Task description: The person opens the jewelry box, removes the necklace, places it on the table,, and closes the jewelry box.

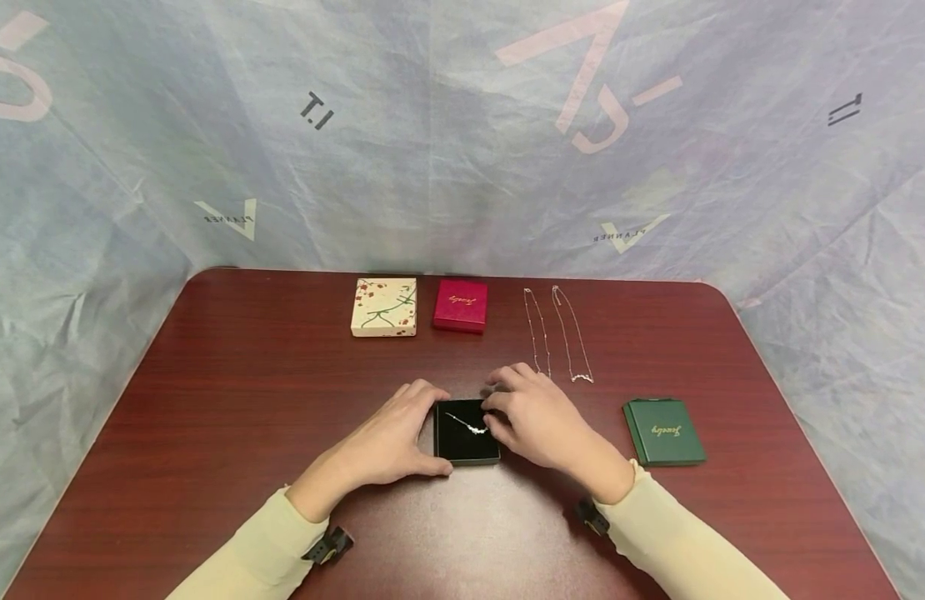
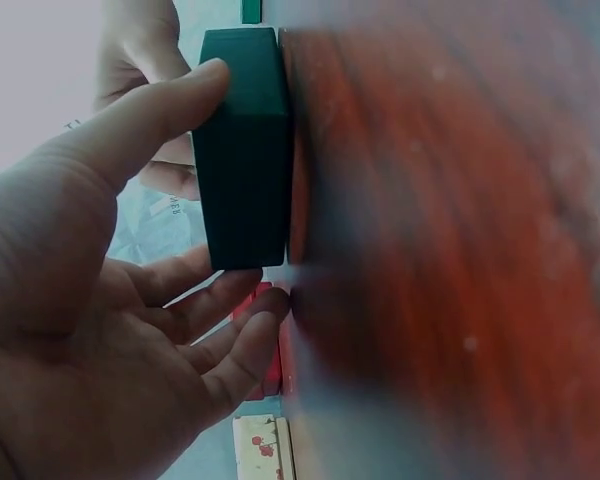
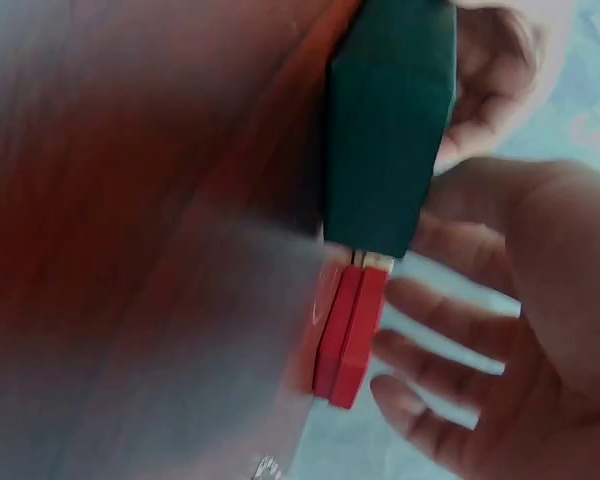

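Observation:
In the head view, a small open jewelry box [image 1: 468, 451] with a black insert sits near the table's middle. A silver necklace [image 1: 475, 430] with a cluster of sparkling stones lies on that insert, its right end hidden by fingers. My left hand [image 1: 391, 435] grips the box from the left, thumb at the near corner and fingers at the far one. The box's dark green side [image 2: 245, 180] faces the left wrist camera. My right hand [image 1: 536, 417] reaches over the right edge, thumb and forefinger apart at the necklace. Its other fingers [image 3: 435, 375] spread loosely in the right wrist view.
A green lid marked Jewelry [image 1: 667, 432] lies at the right. Two chain necklaces, a left one [image 1: 532, 321] and a right one [image 1: 581, 377], lie stretched out beyond my right hand. Toward the back edge stand a floral box [image 1: 384, 308] and a red box [image 1: 461, 307].

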Tool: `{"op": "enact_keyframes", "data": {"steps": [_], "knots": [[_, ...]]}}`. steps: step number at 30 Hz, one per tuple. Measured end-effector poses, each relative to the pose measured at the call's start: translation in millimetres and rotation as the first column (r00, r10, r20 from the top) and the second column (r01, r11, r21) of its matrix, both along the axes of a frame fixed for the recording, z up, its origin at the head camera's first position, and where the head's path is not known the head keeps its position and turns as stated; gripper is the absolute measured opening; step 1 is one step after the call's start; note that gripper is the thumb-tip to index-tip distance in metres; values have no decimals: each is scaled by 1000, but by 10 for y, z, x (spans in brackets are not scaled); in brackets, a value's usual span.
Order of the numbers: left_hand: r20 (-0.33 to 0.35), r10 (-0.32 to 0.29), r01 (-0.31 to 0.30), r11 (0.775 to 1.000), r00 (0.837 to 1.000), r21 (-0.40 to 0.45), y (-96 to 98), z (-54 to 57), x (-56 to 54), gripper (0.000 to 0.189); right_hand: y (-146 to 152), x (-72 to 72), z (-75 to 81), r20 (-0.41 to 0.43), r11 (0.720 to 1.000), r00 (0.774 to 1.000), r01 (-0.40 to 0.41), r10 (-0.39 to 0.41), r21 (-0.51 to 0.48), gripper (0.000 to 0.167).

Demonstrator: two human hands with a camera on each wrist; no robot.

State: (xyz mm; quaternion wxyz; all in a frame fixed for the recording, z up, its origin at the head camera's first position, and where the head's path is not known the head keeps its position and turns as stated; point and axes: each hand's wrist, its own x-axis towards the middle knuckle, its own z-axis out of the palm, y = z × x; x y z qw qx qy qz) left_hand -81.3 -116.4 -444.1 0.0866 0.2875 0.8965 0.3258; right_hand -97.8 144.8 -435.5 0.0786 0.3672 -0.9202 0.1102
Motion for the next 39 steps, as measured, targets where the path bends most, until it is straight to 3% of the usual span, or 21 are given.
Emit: {"op": "enact_keyframes", "data": {"steps": [7,15,19,29,39], "knots": [[-14,0,0,1000,1000,10,2,0,2,86,-177,100,-17,-91,984,986,150,-141,99,6],[-32,-9,9,1000,999,16,-7,-15,4,85,-260,86,-8,-11,965,973,230,-230,128,5],[-37,-6,7,1000,999,17,-11,-20,7,85,-249,51,-40,22,978,980,197,-199,76,9],[-43,0,0,1000,999,-16,0,-13,19,84,-161,18,-88,-7,993,997,82,-83,-87,9],[-53,-3,2,1000,999,-20,-3,-31,8,85,-111,18,-56,-84,993,996,16,-25,-117,12]]}}
